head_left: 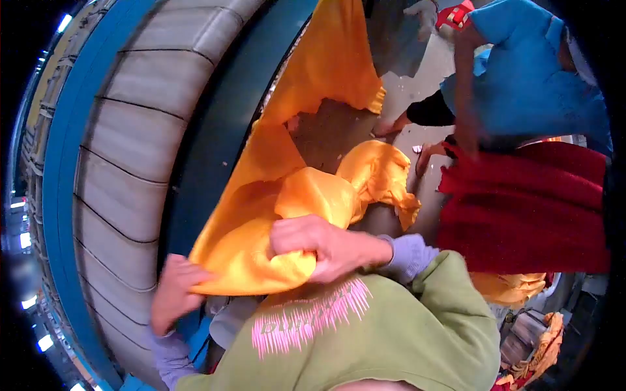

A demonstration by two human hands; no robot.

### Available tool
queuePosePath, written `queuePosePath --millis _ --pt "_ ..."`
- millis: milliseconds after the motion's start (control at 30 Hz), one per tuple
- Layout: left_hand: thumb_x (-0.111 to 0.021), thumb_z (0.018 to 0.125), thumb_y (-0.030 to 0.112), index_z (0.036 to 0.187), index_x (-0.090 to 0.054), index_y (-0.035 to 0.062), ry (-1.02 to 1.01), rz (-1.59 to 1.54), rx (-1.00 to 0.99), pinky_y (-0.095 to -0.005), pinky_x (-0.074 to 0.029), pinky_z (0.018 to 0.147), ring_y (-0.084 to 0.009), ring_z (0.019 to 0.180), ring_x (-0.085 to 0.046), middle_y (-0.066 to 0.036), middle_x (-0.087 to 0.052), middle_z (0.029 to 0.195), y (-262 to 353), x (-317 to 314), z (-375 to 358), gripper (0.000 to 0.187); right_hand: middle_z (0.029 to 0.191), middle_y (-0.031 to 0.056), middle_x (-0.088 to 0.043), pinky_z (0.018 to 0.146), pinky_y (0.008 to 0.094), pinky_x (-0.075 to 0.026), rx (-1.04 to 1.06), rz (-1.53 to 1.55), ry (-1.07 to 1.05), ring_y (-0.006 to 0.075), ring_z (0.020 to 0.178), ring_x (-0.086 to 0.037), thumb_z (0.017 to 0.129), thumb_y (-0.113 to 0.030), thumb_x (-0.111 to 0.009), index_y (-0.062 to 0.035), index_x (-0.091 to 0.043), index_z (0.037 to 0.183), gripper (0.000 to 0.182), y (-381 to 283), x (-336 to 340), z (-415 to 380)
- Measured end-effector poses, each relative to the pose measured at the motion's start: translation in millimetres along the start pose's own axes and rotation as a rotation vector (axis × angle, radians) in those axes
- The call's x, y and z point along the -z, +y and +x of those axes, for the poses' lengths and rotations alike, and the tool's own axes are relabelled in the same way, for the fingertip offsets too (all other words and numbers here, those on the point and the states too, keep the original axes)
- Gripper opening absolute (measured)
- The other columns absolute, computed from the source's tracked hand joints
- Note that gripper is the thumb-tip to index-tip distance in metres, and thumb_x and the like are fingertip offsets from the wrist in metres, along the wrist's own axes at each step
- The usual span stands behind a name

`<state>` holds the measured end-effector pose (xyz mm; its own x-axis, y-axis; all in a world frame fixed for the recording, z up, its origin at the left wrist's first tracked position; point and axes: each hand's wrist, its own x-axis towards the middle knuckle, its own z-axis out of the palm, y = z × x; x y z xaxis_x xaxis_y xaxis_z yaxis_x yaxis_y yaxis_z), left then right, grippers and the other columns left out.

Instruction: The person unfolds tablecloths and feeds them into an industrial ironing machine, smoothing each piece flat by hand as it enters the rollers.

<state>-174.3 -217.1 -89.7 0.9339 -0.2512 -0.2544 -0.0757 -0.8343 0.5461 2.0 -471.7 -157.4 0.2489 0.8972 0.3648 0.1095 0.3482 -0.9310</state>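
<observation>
A long piece of yellow-orange fabric [254,202] stretches from my lap up along the blue machine edge to the top of the view. My left hand [177,291] pinches its lower left corner. Closed around a bunched fold of the same fabric, my right hand [319,244] sits in front of my green shirt [417,319]. Another part of the cloth droops to the right of my right hand in a rounded, crumpled bundle [381,173]. What lies under the folds is hidden.
A grey segmented belt [130,137] in a blue frame [62,195] curves along my left. At right, a person in a blue shirt [528,72] stands by dark red fabric [521,208]. More orange cloth [508,287] lies below it.
</observation>
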Motion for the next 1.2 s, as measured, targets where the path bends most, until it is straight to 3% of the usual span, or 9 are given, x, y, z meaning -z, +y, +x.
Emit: queuePosePath --millis 67,167,333,433,667,767,833,1100,1200 --pt "-0.057 0.071 0.029 0.072 -0.064 0.0067 0.429 -0.124 -0.113 -0.0398 -0.037 0.078 -0.0212 0.063 -0.050 -0.006 -0.054 0.064 13 33 -33 0.024 0.100 0.0174 -0.059 0.075 0.0396 -0.045 -0.155 0.250 -0.217 0.0322 0.085 -0.058 0.076 -0.036 -0.069 -0.0024 -0.048 0.103 0.047 16 -2 -10" --pt "-0.058 0.077 0.036 0.065 -0.060 0.0050 0.315 -0.019 -0.026 -0.0420 -0.039 0.078 -0.0184 0.060 -0.049 -0.005 -0.053 0.064 50 89 -52 0.033 0.099 0.0199 -0.060 0.077 0.0403 -0.045 -0.381 -0.049 -0.749 0.0342 0.091 -0.058 0.075 -0.040 -0.068 -0.0040 -0.044 0.118 0.061 52 -13 0" --pt "-0.060 0.076 0.027 0.075 -0.060 0.0048 0.705 0.065 0.267 -0.0380 -0.040 0.072 -0.0204 0.070 -0.051 -0.007 -0.058 0.077 15 95 -105 0.023 0.080 0.0137 -0.065 0.069 0.0410 -0.047 -0.827 -0.630 -0.874 0.0266 0.080 -0.063 0.069 -0.030 -0.068 -0.0045 -0.063 0.088 0.032 87 112 53" --pt "-0.061 0.077 0.025 0.096 -0.061 -0.0017 0.398 -0.024 0.444 -0.0286 -0.039 0.058 -0.0163 0.063 -0.053 -0.006 -0.058 0.071 -11 77 -49 0.033 0.085 0.0132 -0.064 0.071 0.0396 -0.048 -0.839 -1.036 -0.530 0.0254 0.084 -0.062 0.075 -0.028 -0.063 -0.0035 -0.061 0.093 0.031 52 242 64" --pt "-0.050 0.080 0.028 0.071 -0.050 -0.0027 0.337 -0.279 0.267 -0.0308 -0.031 0.049 -0.0154 0.052 -0.042 -0.008 -0.039 0.056 -36 59 -13 0.032 0.097 0.0119 -0.063 0.076 0.0366 -0.051 -0.347 -1.100 0.543 0.0228 0.092 -0.061 0.088 -0.023 -0.054 -0.0012 -0.056 0.107 0.029 -67 427 12" --pt "-0.049 0.080 0.025 0.058 -0.042 0.0008 0.405 -0.339 0.276 -0.0327 -0.025 0.045 -0.0161 0.045 -0.034 -0.007 -0.033 0.051 -30 55 -28 0.034 0.093 0.0151 -0.064 0.076 0.0369 -0.052 -0.408 -0.611 0.487 0.0285 0.091 -0.062 0.079 -0.019 -0.064 -0.0030 -0.057 0.104 0.031 -73 294 14" --pt "-0.055 0.076 0.025 0.054 -0.041 0.0029 0.512 -0.216 0.205 -0.0337 -0.025 0.044 -0.0214 0.042 -0.039 -0.009 -0.036 0.048 -24 49 -40 0.034 0.084 0.0175 -0.064 0.071 0.0407 -0.051 -0.406 -1.630 0.179 0.0371 0.083 -0.061 0.072 -0.019 -0.070 -0.0048 -0.059 0.095 0.029 -30 273 -15" --pt "-0.067 0.075 0.020 0.057 -0.045 0.0073 0.155 0.044 -0.014 -0.0376 -0.035 0.043 -0.0288 0.045 -0.049 -0.011 -0.045 0.051 29 49 5 0.031 0.115 0.0167 -0.056 0.090 0.0412 -0.043 -0.777 -1.537 -0.006 0.0354 0.109 -0.051 0.071 -0.020 -0.069 -0.0067 -0.055 0.111 0.044 15 227 -22" --pt "-0.063 0.081 0.025 0.065 -0.048 0.0089 0.155 0.217 -0.084 -0.0356 -0.037 0.041 -0.0256 0.046 -0.052 -0.007 -0.049 0.053 39 37 33 0.028 0.126 0.0171 -0.049 0.101 0.0430 -0.033 -0.281 -1.269 -0.068 0.0336 0.120 -0.043 0.071 -0.029 -0.071 -0.0044 -0.046 0.126 0.065 -20 150 23"
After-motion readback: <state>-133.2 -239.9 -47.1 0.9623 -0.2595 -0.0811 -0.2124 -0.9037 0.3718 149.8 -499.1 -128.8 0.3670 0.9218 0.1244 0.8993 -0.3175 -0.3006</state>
